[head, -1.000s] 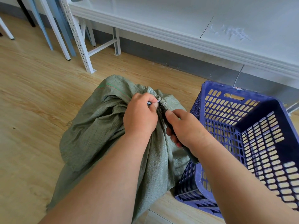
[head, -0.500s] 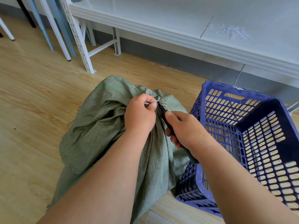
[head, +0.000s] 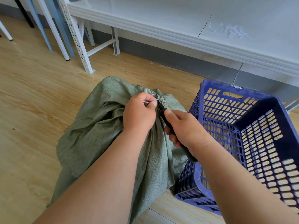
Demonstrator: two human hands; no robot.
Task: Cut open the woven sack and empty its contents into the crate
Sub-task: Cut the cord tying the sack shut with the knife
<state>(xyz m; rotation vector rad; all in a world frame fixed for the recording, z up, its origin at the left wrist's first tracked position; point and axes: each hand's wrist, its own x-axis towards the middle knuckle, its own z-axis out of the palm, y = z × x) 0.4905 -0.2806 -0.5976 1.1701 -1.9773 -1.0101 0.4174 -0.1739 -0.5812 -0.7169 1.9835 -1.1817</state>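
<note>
A grey-green woven sack (head: 97, 130) stands on the wooden floor, its neck gathered and bound at the top by a thin white tie (head: 149, 101). My left hand (head: 139, 114) pinches that tie beside the bunched neck. My right hand (head: 186, 126) grips a black-handled knife (head: 186, 151), whose front end lies against the neck just under the tie; the blade itself is hidden between my hands. A blue slotted plastic crate (head: 242, 126) stands tilted right beside the sack, with nothing visible inside it.
A low white shelf (head: 178, 21) runs across the back, above a grey baseboard. White and blue metal legs (head: 53, 29) stand at the back left. Bare wooden floor (head: 32, 94) spreads to the left of the sack.
Both hands stay at the sack's neck. My left hand has drawn the white tie slightly further out to the left; the knife stays pressed at the same spot.
</note>
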